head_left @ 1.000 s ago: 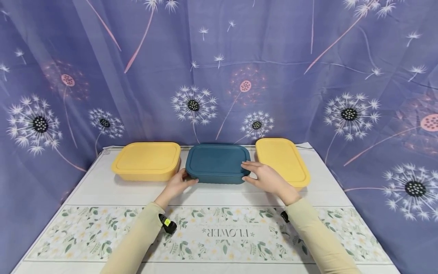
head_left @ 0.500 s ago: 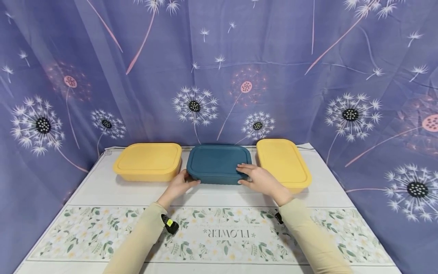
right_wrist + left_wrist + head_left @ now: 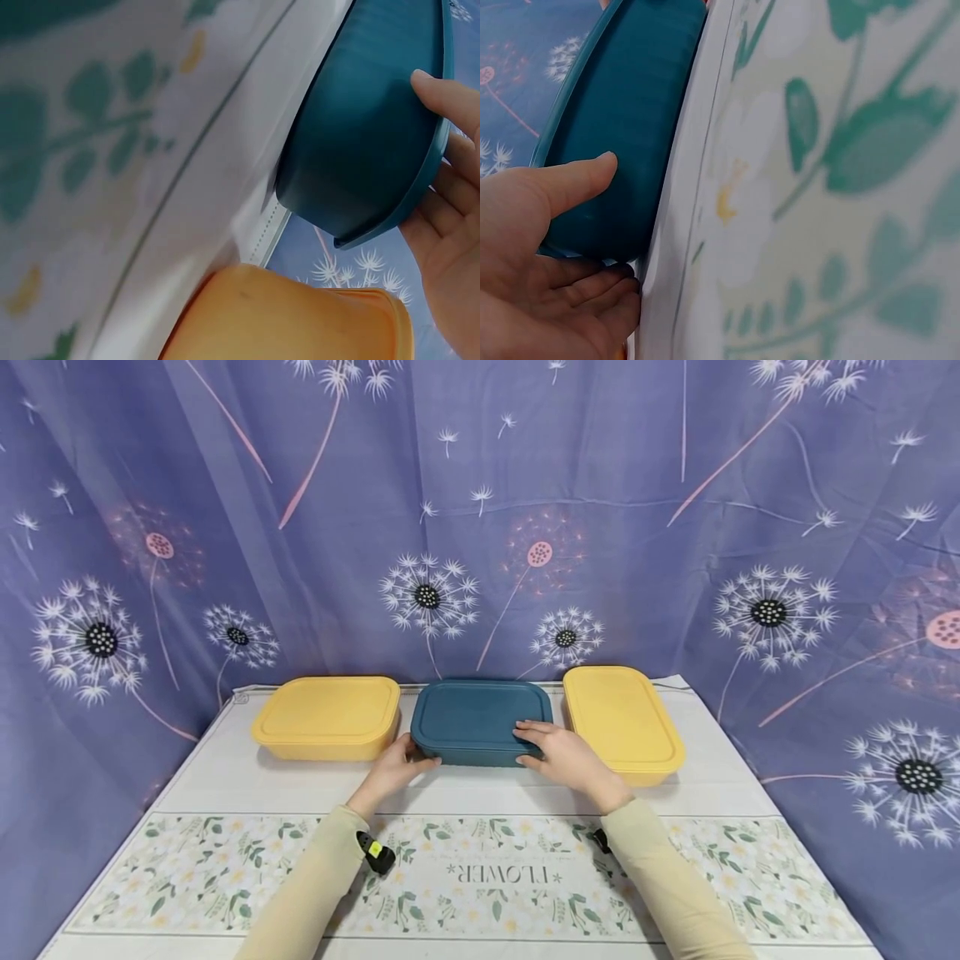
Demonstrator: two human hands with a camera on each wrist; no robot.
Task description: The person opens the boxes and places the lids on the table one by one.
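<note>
A dark blue lidded food container (image 3: 480, 714) stands at the far side of the table, its lid on. My left hand (image 3: 392, 772) holds its left end, thumb on the front wall and fingers around the corner. In the left wrist view those fingers (image 3: 604, 296) curl by the container's lower end. My right hand (image 3: 566, 760) grips the right front part, fingers over the lid and thumb on the front wall. The right wrist view shows the thumb (image 3: 439, 90) below the lid's rim, with the other fingers partly hidden behind the lid.
A yellow lidded container (image 3: 330, 714) stands close on the left. Another yellow container (image 3: 622, 718), turned lengthwise, stands on the right near my right hand. A purple dandelion-print curtain (image 3: 480, 527) hangs right behind them. A floral printed band (image 3: 495, 868) crosses the white tablecloth.
My right hand has slid left along the container's front edge, its fingers reaching further over the lid. The left hand has stayed at the left end, and the containers stand as before.
</note>
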